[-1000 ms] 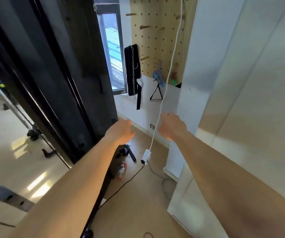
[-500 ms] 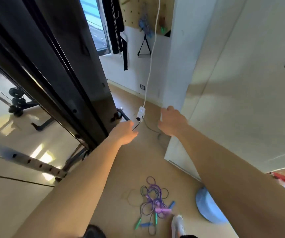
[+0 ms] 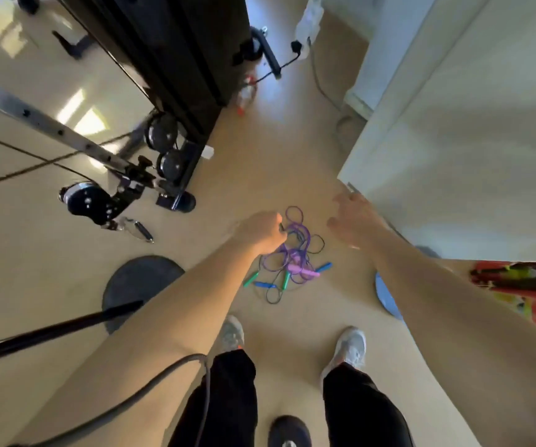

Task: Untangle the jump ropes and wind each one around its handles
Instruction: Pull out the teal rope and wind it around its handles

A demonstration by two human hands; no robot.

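A tangle of jump ropes [image 3: 293,253] lies on the beige floor just ahead of my feet. Purple and dark cords loop over each other. Green handles [image 3: 250,279], blue handles [image 3: 264,284] and a pink handle [image 3: 305,271] stick out along its near side. My left hand [image 3: 262,234] hangs in the air over the left side of the tangle, fingers loosely curled and holding nothing. My right hand [image 3: 353,221] hovers to the right of the pile, fingers spread and empty.
A black weight rack [image 3: 176,46] with a pulley arm [image 3: 95,201] stands at the left. A white cabinet [image 3: 454,150] fills the right. On the floor lie a dark round disc [image 3: 141,283], a light blue disc [image 3: 385,295] and a power strip [image 3: 307,19]. My shoes [image 3: 350,345] are close behind the ropes.
My view has tilted from the wall and window down to the floor. The rope tangle has come fully into view, and both hands now hang lower, over and beside it.
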